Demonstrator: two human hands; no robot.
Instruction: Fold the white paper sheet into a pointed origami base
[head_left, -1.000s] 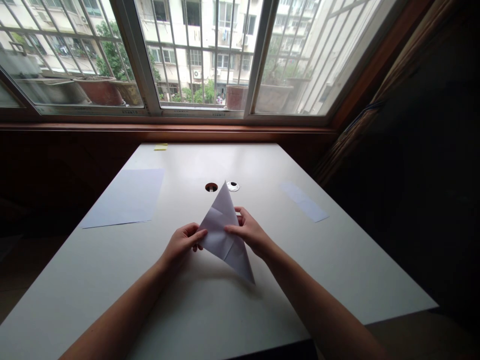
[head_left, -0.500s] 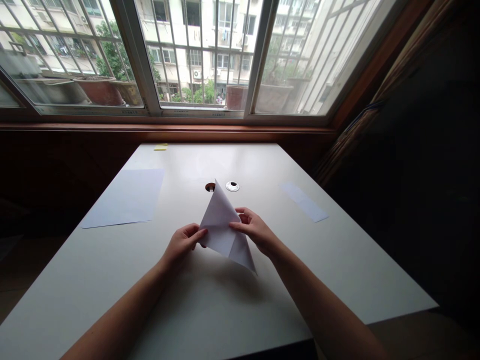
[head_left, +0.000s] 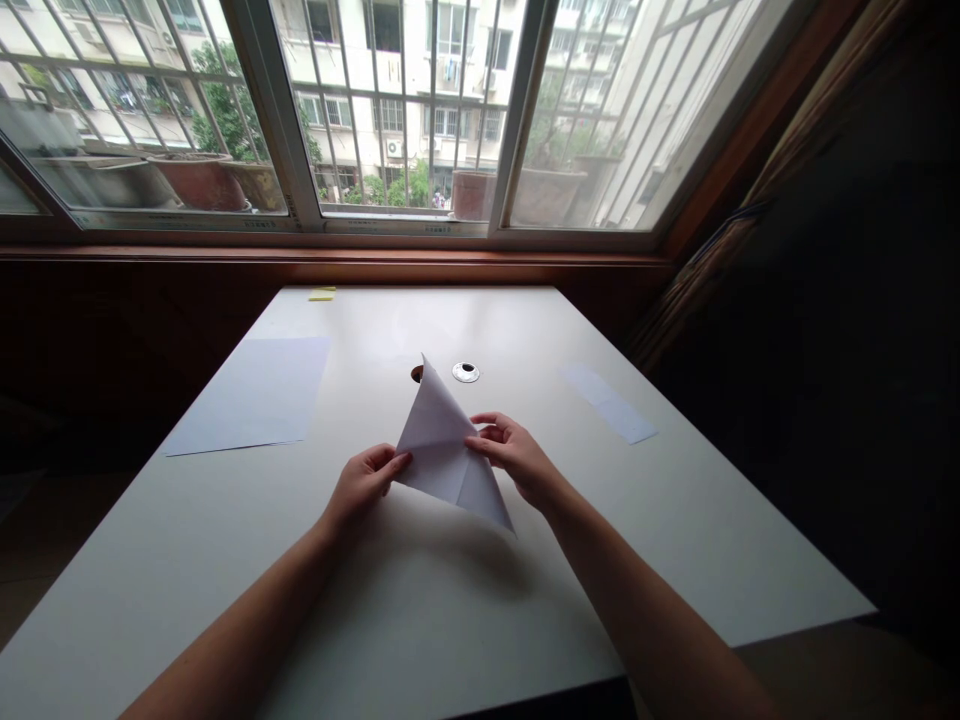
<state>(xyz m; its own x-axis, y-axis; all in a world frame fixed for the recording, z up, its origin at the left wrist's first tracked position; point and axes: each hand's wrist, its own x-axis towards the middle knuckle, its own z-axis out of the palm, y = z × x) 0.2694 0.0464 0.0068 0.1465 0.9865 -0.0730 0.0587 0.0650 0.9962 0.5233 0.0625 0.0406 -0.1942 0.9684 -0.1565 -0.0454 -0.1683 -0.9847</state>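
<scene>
A folded sheet of white paper (head_left: pixel 435 425) is held between my two hands above the table, its pointed tip toward the window and another corner hanging down to the right. Creases run across its lower half. My left hand (head_left: pixel 367 478) pinches the left edge, thumb on top and fingers curled behind. On the right edge, my right hand (head_left: pixel 514 455) closes with thumb and fingers at the crease; some of its fingertips are hidden behind the paper.
The white table (head_left: pixel 420 620) has a cable hole (head_left: pixel 417 374) and a round metal grommet cover (head_left: pixel 466 372). Flat paper sheets (head_left: pixel 255 395) lie at left, a paper strip (head_left: pixel 609 403) at right, and yellow sticky notes (head_left: pixel 322 294) at the far edge. Beyond stands a barred window (head_left: pixel 405 110).
The paper has shifted slightly left and tilted, its tip covering more of the cable hole and its lower corner rising a little. Both hands keep their hold on it.
</scene>
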